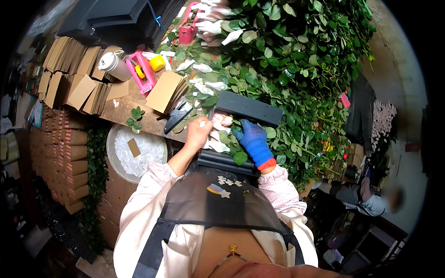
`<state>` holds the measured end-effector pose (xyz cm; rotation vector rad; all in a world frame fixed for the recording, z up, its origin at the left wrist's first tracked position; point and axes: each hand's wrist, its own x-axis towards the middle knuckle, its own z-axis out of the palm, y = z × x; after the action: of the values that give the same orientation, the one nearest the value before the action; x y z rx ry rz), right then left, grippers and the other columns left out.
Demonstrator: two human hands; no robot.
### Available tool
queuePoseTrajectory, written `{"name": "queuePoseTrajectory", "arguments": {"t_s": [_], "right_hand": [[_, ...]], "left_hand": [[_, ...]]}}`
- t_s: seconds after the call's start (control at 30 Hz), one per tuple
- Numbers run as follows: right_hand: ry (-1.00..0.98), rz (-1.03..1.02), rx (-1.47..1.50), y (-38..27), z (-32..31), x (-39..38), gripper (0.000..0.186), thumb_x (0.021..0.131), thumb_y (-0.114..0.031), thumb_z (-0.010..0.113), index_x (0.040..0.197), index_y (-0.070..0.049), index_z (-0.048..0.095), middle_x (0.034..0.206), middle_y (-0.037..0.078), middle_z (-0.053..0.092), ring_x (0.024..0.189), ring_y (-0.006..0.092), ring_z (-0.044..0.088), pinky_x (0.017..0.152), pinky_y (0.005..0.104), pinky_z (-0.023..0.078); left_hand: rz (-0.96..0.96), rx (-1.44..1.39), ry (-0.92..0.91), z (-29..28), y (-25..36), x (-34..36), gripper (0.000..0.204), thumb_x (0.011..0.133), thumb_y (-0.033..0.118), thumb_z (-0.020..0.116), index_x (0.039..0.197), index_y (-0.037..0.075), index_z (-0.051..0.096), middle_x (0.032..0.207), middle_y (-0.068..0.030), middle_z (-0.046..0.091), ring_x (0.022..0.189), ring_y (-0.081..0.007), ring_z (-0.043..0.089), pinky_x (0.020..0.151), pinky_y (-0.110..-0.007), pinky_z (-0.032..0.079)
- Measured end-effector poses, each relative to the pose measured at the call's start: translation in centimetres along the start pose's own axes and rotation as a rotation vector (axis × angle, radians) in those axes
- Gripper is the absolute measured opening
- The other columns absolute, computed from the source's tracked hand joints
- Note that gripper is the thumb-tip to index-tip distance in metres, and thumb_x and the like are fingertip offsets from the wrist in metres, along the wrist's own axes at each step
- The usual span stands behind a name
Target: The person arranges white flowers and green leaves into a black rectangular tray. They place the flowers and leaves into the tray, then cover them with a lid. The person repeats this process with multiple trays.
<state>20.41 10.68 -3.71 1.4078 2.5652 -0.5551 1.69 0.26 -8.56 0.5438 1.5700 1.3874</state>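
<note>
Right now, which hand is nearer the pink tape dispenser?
Left. The bare left hand lies below-right of the pink tape dispenser; the blue-gloved right hand is farther right.

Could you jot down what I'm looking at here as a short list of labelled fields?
Setting: wooden workbench heaped with leafy green stems
Left hand: bare, on pale rose heads
Right hand: in a blue glove, among the leaves beside those roses
Behind the hands: black corrugated sheet
Also on bench: cardboard pieces, pink tape dispenser, white lidded cup
Below bench: round white tub
</note>
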Motion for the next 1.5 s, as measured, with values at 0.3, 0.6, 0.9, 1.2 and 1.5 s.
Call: {"name": "queuePoseTrajectory", "arguments": {"t_s": [0.3, 0.6, 0.9, 1.2, 1.5], "right_hand": [[-0.006, 0.023, 0.015, -0.1, 0.4, 0.2, 0.053, 0.084, -0.047, 0.069, 0.123, -0.011, 0.060, 0.102, 0.014, 0.072, 0.091, 0.0337, 0.069, 0.079, 0.0451, 0.053], [-0.034, 0.065, 0.007, -0.2, 0.0, 0.1, 0.054, 0.084, -0.048, 0.069, 0.124, -0.013, 0.059, 0.102, 0.015, 0.072, 0.090, 0.0344, 0.069, 0.079, 0.0455, 0.053], [-0.061, -0.215, 0.008, 0.0, -2.0, -0.9, 0.082, 0.074, -0.045, 0.078, 0.140, -0.009, 0.046, 0.107, 0.018, 0.069, 0.094, 0.0367, 0.068, 0.086, 0.0433, 0.053], [-0.204, -0.056, -0.168, -1.5, -0.9, -1.3, 0.082, 0.083, -0.036, 0.073, 0.148, -0.003, 0.035, 0.119, 0.022, 0.066, 0.101, 0.0355, 0.067, 0.087, 0.0441, 0.053], [-0.153, -0.085, -0.227, -1.6, -0.7, -1.3, 0.082, 0.085, -0.037, 0.071, 0.148, -0.003, 0.033, 0.103, 0.019, 0.070, 0.087, 0.0352, 0.068, 0.077, 0.0449, 0.053]], "left_hand": [[-0.227, -0.099, -0.117, -2.6, 0.9, 1.6, 0.025, 0.093, 0.029, 0.070, 0.084, 0.006, 0.063, 0.076, 0.0027, 0.059, 0.068, -0.0057, 0.050, 0.061, -0.022, 0.041], [-0.019, -0.207, 0.209, -2.3, 0.7, 1.1, 0.012, 0.092, 0.013, 0.068, 0.087, 0.004, 0.063, 0.082, 0.0013, 0.062, 0.073, -0.0058, 0.055, 0.064, -0.024, 0.045], [0.124, 0.660, -0.304, -3.8, 3.7, -1.3, 0.028, 0.086, 0.031, 0.075, 0.093, 0.006, 0.064, 0.086, -0.0135, 0.069, 0.075, -0.0159, 0.067, 0.068, -0.035, 0.051], [0.015, 0.294, -0.285, -2.7, 1.8, -2.1, 0.028, 0.089, 0.030, 0.072, 0.085, 0.002, 0.070, 0.083, -0.0076, 0.071, 0.077, -0.0116, 0.064, 0.074, -0.029, 0.051], [0.141, 0.551, -0.304, -2.0, 4.7, -1.4, 0.030, 0.083, 0.036, 0.078, 0.092, 0.008, 0.072, 0.081, -0.0087, 0.071, 0.075, -0.0164, 0.067, 0.070, -0.032, 0.052]]}}
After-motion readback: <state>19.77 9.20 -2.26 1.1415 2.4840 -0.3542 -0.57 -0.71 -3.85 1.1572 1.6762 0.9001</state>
